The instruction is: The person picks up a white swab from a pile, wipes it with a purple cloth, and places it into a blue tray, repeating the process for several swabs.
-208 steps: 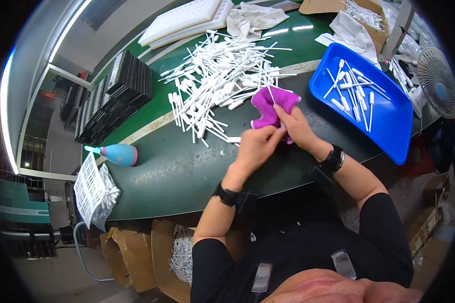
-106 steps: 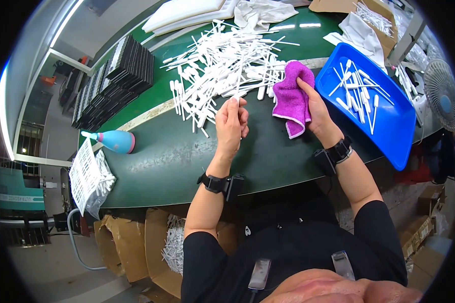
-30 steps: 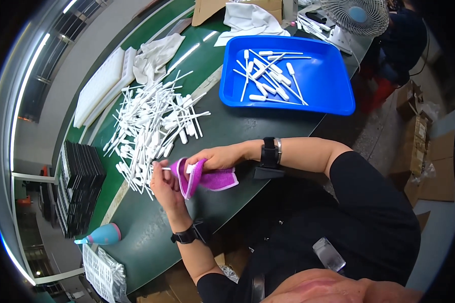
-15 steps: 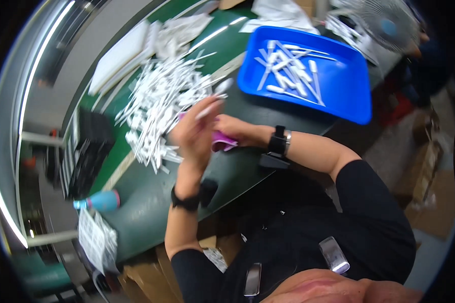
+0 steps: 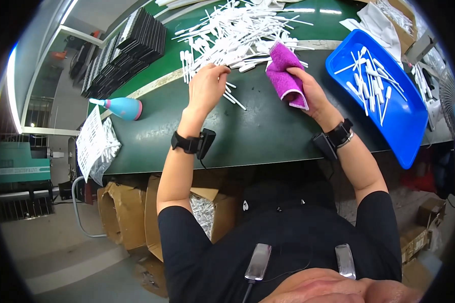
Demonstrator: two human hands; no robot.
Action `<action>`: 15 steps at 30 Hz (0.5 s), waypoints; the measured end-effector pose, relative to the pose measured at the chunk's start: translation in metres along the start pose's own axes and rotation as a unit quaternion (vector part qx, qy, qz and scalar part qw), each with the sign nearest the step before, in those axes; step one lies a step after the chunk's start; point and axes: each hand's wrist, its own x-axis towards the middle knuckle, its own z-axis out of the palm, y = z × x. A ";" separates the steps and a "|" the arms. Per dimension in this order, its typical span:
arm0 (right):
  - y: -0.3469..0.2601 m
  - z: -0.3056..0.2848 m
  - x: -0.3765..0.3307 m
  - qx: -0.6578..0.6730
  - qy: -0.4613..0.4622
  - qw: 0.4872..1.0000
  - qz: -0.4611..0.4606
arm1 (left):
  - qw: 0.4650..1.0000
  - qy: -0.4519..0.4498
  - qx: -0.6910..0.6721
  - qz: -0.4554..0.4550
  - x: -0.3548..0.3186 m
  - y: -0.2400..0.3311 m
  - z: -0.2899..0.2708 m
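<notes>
My right hand [image 5: 312, 92] is closed around a folded purple cloth [image 5: 286, 81], held above the green table. My left hand [image 5: 206, 90] is at the near edge of a heap of white sticks [image 5: 237, 33] with thicker white heads. Its fingers are curled, thumb close to the index finger; whatever lies between them is hidden. A few loose sticks [image 5: 235, 98] lie on the table just right of that hand. At the right, a blue tray [image 5: 407, 136] holds several more white sticks.
Stacked black trays [image 5: 136, 43] stand at the far left. Nearer are a light-blue bottle [image 5: 124, 108] and a plastic bag of white pieces [image 5: 98, 144] at the table's left end. Open cardboard boxes [image 5: 129, 212] sit below the front edge. White cloth [image 5: 374, 25] lies behind the blue tray.
The view has turned. My hands, close together around the purple cloth before, are now apart: the left is at the stick heap, the right holds the cloth to the right.
</notes>
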 end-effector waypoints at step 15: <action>-0.010 -0.007 0.002 0.033 0.036 0.995 -0.087 | 0.996 0.040 0.067 0.045 0.011 0.000 0.042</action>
